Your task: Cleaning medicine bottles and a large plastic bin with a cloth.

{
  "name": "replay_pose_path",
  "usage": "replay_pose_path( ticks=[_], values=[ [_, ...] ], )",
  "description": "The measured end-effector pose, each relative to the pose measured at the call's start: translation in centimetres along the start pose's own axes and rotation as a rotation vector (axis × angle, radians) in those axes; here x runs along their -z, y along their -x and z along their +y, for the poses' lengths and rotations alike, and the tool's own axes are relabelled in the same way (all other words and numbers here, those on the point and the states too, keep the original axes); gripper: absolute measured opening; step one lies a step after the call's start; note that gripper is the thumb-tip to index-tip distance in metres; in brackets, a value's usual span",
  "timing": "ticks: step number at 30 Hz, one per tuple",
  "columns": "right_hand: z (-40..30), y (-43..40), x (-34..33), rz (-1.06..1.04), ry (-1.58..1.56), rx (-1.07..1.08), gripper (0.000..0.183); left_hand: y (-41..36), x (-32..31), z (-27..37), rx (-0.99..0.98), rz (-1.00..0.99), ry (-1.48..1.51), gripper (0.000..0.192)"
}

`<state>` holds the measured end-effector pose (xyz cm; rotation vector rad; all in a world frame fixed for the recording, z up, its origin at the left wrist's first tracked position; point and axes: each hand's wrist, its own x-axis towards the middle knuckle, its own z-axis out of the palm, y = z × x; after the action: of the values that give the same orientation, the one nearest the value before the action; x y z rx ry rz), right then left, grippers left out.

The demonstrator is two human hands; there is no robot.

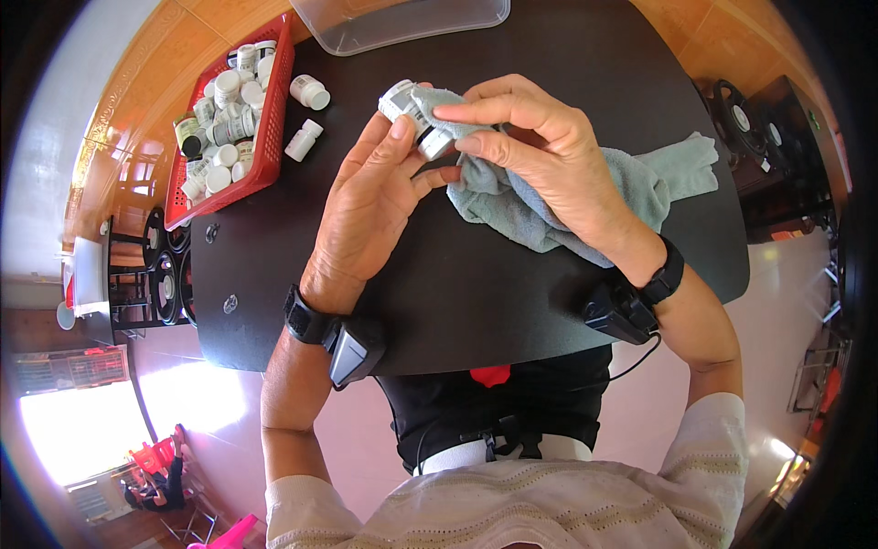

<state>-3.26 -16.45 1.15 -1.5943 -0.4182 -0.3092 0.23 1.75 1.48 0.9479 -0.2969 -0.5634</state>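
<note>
A white plastic bottle with a printed label (399,101) lies tilted in my left hand (374,182), held between thumb and fingers above the dark table. My right hand (542,144) pinches a fold of a grey-green terry cloth (511,209) and presses it against the bottle's side. The rest of the cloth lies bunched on the table beneath my right hand and stretches to the right. Two more white plastic bottles, one (310,92) above the other (303,141), lie on the table to the left of my left hand.
A red plastic basket (274,130) full of bottles stands at the table's left edge. A clear plastic bin (411,31) is at the far edge of the dark table (446,295). Black strapped devices are on both wrists. A person (164,487) sits far off at lower left.
</note>
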Motion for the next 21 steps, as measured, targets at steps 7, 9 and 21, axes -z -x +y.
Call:
replay_pose_path(
  ticks=[7,9,21],
  values=[
    [-0.7,0.0,-0.4,-0.015,0.179,0.117,0.021,0.3,-0.2,-0.5,-0.007,-0.063,-0.1,0.042],
    [-1.1,0.0,-0.3,0.032,0.156,0.063,0.02,0.4,-0.9,-0.4,-0.019,-0.078,-0.138,0.043],
    [-0.2,-0.5,0.1,0.045,0.03,0.075,0.021,0.4,-0.4,0.0,-0.159,-0.04,-0.441,0.051]
  ],
)
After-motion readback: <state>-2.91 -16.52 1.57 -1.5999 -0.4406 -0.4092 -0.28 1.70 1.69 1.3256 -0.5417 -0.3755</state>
